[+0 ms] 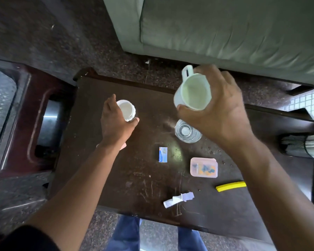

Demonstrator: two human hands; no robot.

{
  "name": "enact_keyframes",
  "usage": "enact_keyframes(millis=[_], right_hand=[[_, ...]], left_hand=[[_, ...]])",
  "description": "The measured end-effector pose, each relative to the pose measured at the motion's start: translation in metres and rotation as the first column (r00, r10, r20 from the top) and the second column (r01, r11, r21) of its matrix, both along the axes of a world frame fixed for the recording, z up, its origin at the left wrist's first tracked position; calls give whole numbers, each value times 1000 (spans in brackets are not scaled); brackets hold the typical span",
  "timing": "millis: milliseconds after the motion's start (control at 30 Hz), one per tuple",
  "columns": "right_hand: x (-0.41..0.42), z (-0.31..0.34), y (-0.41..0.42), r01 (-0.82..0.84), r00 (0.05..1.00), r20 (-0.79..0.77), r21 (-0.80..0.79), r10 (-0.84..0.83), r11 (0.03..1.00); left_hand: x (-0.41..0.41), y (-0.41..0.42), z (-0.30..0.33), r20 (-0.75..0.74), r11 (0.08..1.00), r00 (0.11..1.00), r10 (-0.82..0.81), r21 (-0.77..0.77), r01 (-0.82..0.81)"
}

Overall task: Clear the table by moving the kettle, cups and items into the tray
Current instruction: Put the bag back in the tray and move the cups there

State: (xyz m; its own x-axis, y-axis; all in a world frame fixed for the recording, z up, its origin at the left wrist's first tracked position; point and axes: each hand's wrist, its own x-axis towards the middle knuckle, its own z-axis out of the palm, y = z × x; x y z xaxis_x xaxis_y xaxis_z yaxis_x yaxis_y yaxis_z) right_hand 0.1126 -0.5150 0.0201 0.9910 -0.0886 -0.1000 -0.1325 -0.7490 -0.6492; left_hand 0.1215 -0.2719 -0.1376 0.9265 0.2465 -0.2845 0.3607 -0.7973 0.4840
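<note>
My right hand [219,113] held a white mug [192,91] by its rim, thumb and fingers closed around the mouth, lifted clear of the dark table [134,178]; mug interior looked empty. Directly below that grip, a clear glass [188,131] stood on the table. My left hand [116,120] was curled around a small white cup [126,109], fingers closed on its side; whether it was lifted, I could not tell. Nearer me than both grips lay a small blue box [163,154], a pink lidded container [204,167], a yellow strip [231,186] and a crumpled white wrapper [178,198]. No tray identified.
</note>
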Motion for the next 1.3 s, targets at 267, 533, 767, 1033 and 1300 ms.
enact_keyframes(millis=[267, 533, 767, 1033, 1300], right_hand=[[11, -22, 65, -111, 994, -12, 22, 111, 994], [30, 1, 103, -180, 982, 63, 28, 178, 983], [66, 47, 201, -320, 937, 186, 119, 295, 940], [108, 51, 339, -534, 845, 154, 171, 513, 828], [153, 27, 445, -626, 779, 76, 111, 622, 772]], left_hand=[[2, 10, -18, 50, 996, 997, 62, -63, -59], [7, 48, 63, 238, 964, 955, 175, -239, -117], [5, 151, 161, 382, 965, 888, 254, -160, -207], [35, 276, 205, 242, 891, 864, 442, -4, -455], [108, 377, 230, 86, 891, 945, 315, 317, -326]])
